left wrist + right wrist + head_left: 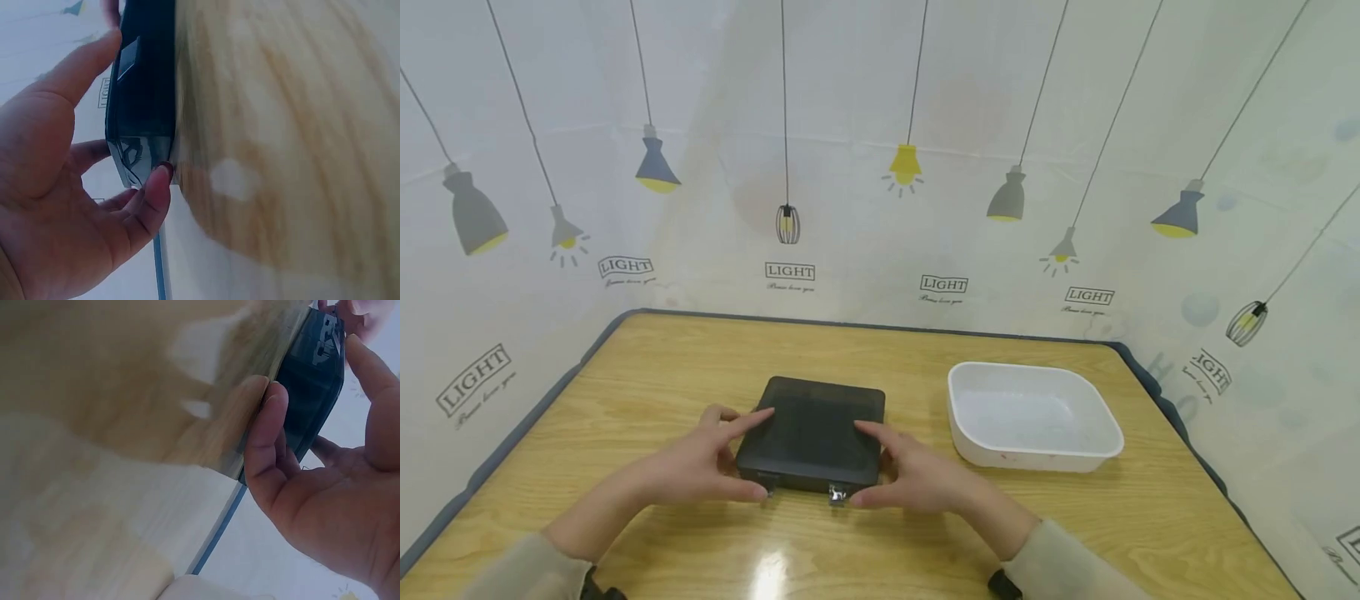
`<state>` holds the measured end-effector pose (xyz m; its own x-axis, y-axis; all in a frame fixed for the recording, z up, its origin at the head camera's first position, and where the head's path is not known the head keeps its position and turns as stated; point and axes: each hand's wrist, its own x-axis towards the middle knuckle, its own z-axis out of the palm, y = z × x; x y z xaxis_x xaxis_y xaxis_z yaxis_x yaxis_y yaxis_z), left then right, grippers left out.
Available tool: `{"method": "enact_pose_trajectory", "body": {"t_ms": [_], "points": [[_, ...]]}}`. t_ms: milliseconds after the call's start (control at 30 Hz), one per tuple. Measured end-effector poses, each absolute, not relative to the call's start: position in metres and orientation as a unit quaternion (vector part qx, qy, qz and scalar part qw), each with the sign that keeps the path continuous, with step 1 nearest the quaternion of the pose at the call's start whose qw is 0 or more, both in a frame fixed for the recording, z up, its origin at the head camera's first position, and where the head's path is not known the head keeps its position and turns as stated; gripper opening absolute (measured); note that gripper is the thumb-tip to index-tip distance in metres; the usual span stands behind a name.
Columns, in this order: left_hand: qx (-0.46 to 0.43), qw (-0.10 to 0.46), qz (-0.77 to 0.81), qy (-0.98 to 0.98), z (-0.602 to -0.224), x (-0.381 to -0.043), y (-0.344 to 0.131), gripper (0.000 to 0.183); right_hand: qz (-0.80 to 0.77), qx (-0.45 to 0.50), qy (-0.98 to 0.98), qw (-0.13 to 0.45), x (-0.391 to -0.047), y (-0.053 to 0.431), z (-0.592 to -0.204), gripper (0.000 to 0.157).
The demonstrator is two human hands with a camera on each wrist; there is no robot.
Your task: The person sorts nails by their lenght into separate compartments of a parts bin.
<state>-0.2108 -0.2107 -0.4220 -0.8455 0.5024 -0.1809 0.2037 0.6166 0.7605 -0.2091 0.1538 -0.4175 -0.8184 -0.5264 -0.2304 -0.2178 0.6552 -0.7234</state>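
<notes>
A flat black plastic case (820, 425) lies closed on the table, with two small clear latches (837, 493) on its front side. My left hand (700, 462) grips the case's left side, its index finger on the lid and its thumb beside the left latch. On the opposite side my right hand (917, 475) holds the case, index finger over the lid edge, thumb close to the right latch. In the left wrist view the little finger of the left hand (81, 200) bends against the case's lower edge. Bent fingers of the right hand (325, 494) also touch the case near the tabletop.
A white plastic basin (1033, 412) stands to the right of the case. The wood-grain table (700, 358) has a dark edge, with a lamp-patterned curtain (850, 242) behind and at both sides.
</notes>
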Motion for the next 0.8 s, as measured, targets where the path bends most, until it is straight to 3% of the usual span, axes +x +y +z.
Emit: {"method": "enact_pose_trajectory", "body": {"t_ms": [200,467,800], "points": [[0.194,0.179,0.380,0.887,-0.423,-0.210,-0.202,0.106,-0.330,-0.203,0.896,0.217,-0.209,0.153,-0.414,0.092],[0.180,0.174,0.357,0.900,-0.425,-0.211,-0.195,0.114,-0.290,-0.198,0.910,0.223,-0.214,0.150,-0.415,0.115],[0.188,0.176,0.328,0.909,-0.427,-0.218,-0.192,0.120,-0.288,-0.218,0.899,0.248,-0.225,0.147,-0.420,0.121]]}}
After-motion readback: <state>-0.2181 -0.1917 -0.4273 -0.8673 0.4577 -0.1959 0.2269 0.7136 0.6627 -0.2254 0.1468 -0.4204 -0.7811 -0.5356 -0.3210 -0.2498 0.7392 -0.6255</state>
